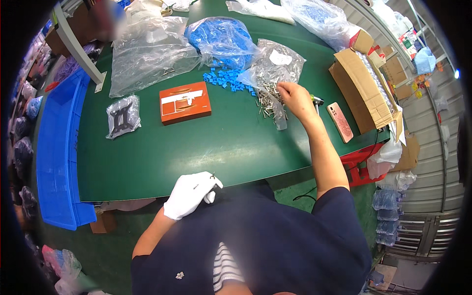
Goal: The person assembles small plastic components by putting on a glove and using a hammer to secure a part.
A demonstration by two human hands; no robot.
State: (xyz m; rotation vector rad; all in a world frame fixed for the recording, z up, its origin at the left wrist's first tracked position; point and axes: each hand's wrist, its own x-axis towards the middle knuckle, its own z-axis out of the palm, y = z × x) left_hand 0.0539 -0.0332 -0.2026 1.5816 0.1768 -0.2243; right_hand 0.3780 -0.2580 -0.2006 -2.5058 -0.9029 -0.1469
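My left hand, in a white glove, is closed at the table's front edge. A small dark piece sticks up between its thumb and fingers; its kind is too small to tell. Bare and reaching far forward, my right hand has its fingertips pinched together beside a pile of small metal pins. Whatever those fingertips hold is hidden. The pins spill from a clear plastic bag. Left of them lies a heap of small blue plastic pieces, in front of a clear bag of blue pieces.
An orange box and a bagged black part lie on the green table. A pink phone, a green-and-black tool and an open carton are at right. A blue bin stands left.
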